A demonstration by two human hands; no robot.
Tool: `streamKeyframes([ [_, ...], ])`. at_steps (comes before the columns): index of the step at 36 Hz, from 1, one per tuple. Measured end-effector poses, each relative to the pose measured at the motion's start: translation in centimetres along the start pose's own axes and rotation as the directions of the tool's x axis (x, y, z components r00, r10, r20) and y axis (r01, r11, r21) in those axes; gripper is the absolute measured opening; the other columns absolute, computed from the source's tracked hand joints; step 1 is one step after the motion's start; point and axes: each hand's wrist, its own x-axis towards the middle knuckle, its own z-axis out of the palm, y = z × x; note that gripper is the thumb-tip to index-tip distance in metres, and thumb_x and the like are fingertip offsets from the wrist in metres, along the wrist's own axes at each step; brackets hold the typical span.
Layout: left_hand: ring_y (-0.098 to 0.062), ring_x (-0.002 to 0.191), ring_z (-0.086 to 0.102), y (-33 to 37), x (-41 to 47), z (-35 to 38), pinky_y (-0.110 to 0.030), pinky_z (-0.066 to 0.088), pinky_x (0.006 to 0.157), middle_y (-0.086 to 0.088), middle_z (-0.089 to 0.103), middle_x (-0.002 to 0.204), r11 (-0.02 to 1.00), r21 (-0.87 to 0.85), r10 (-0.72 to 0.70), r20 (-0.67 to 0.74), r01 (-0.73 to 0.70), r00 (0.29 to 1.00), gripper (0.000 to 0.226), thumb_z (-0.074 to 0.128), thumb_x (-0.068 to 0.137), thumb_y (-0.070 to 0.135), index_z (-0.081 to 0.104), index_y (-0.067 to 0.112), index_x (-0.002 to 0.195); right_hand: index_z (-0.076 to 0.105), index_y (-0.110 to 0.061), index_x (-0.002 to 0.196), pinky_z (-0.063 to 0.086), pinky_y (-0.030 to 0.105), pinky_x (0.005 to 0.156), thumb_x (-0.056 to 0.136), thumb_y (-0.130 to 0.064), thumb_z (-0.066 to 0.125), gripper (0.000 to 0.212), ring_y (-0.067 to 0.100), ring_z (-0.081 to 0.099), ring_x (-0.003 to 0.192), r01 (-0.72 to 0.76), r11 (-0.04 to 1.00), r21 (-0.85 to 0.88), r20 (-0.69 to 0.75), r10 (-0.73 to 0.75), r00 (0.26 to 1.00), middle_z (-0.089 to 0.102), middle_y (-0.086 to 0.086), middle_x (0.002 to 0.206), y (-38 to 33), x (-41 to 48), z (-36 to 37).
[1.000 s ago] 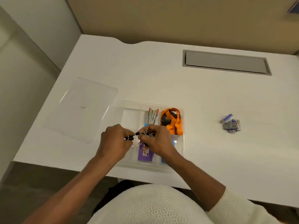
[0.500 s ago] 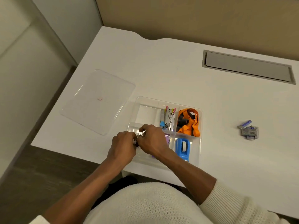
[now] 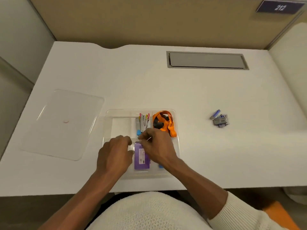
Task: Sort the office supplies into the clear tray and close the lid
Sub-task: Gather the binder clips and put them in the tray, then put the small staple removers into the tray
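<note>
Clip work over the clear tray (image 3: 176, 114) – right hand (image 3: 157, 146) above its middle, fingers (image 3: 143, 136) pinched shut on a small metal piece (image 3: 149, 138), thin and silver, slanting up toward the tray's far right corner. Probably a clip handle; too small to say more. Left hand (image 3: 114, 155) over the tray's near left part, fingers (image 3: 128, 140) curled and close together, just beside the right ones but apart from them; cannot tell whether anything is held there.

Coming move, at a guess: setting the piece down into a compartment. Nearest free one, the far left compartment (image 3: 123, 128), bare and directly beyond the left hand's fingers, a short way left of the pinch.

Contents, by place in the tray:
- far middle: bundle of coloured-tipped tabs (image 3: 143, 122), long axis running near to far
- far right: orange lanyard (image 3: 164, 122), coiled
- near middle: purple box (image 3: 141, 156), flat, long axis near to far, between the two hands
- near right: something blue (image 3: 160, 166), mostly hidden under the right wrist

Outside the tray: clear lid (image 3: 63, 123) flat on the desk (image 3: 149, 83), just beside the tray's left edge, not yet on. Small grey-and-blue pile (image 3: 220, 119) well to the tray's right – closer to the right hand, judged unsorted as yet.
</note>
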Motion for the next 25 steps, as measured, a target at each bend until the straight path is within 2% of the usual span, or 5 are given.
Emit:
streamKeyframes([
  [3,-0.021,0.101,0.077,3.1,1.2,-0.3,-0.019,0.049,0.078,0.005,0.076,0.117,0.997,-0.001,0.074,0.019,-0.074,0.997,0.047,0.077,0.087,0.053,0.068,0.025,0.124,0.077,-0.023,0.104,0.06,0.026,0.085,0.094,-0.029,0.071,0.013,0.008,0.07,0.088,-0.022,0.999,0.023,-0.09,0.024,0.996,0.079,-0.008,0.102,1.9,-0.1,-3.1],
  [9,-0.021,0.089,0.073,10.1,3.9,-0.2,-0.037,0.062,0.078,0.006,0.075,0.099,0.956,0.101,0.28,-0.041,-0.275,0.959,0.019,0.073,0.094,0.044,0.07,0.027,0.103,0.076,-0.024,0.103,0.053,0.023,0.075,0.091,-0.032,0.074,0.015,0.009,0.068,0.082,-0.168,0.983,0.068,-0.254,0.18,0.95,0.077,-0.008,0.099,6.9,-0.3,-8.8],
  [15,-0.023,0.102,0.071,16.6,6.7,2.2,-0.038,0.059,0.082,0.003,0.075,0.113,0.867,0.086,0.494,-0.018,-0.491,0.869,0.029,0.069,0.097,0.044,0.072,0.023,0.117,0.072,-0.03,0.1,0.057,0.033,0.08,0.086,-0.031,0.075,0.015,0.006,0.07,0.078,-0.277,0.95,0.147,-0.386,0.313,0.868,0.073,-0.016,0.085,12.5,-0.3,-13.2],
  [21,-0.027,0.108,0.062,22.5,9.6,6.3,-0.042,0.055,0.079,-0.001,0.067,0.115,0.789,0.107,0.606,0.019,-0.605,0.795,0.029,0.066,0.097,0.042,0.067,0.018,0.114,0.065,-0.028,0.113,0.055,0.036,0.085,0.085,-0.028,0.073,0.029,0.016,0.07,0.093,-0.337,0.933,0.125,-0.451,0.356,0.818,0.073,-0.01,0.101,17.9,0.6,-16.2],
  [25,-0.026,0.119,0.053,25.9,11.6,8.5,-0.046,0.057,0.08,-0.003,0.059,0.124,0.761,0.1,0.638,0.065,-0.641,0.767,0.035,0.072,0.095,0.039,0.064,0.015,0.119,0.055,-0.024,0.127,0.047,0.033,0.079,0.087,-0.028,0.072,0.043,0.022,0.068,0.098,-0.373,0.924,0.083,-0.496,0.363,0.789,0.067,-0.003,0.115,21.0,1.4,-17.5],
])
